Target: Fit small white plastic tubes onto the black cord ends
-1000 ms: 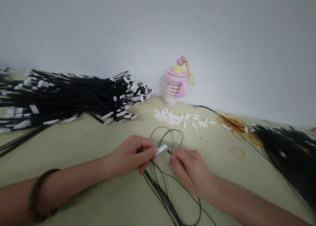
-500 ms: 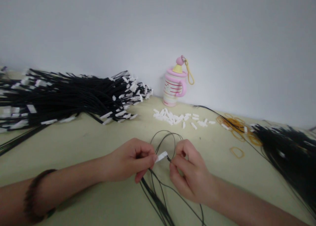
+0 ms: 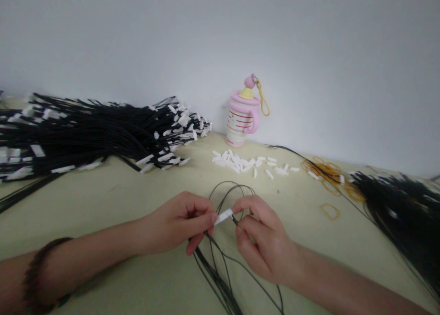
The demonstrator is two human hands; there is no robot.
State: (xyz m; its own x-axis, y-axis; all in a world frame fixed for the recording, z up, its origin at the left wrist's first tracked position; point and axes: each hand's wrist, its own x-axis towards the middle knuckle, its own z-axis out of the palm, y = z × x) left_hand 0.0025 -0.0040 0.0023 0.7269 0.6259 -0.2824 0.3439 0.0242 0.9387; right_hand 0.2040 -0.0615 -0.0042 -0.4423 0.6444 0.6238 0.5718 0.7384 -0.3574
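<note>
Left hand (image 3: 180, 223) pinches a white plastic tag (image 3: 223, 216) on a thin black wire (image 3: 234, 219); right hand (image 3: 264, 239) has now come closer, fingers pinching the wire just beside the tag.

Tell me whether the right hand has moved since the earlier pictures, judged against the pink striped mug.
Yes: the right hand has moved, its fingers shifting up the view toward the pink striped mug by the wall.

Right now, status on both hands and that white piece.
Left grip pinching white plastic piece. Right grip on black wire at the piece's end. Wire loops lie behind the hands, not across the piece.
</note>
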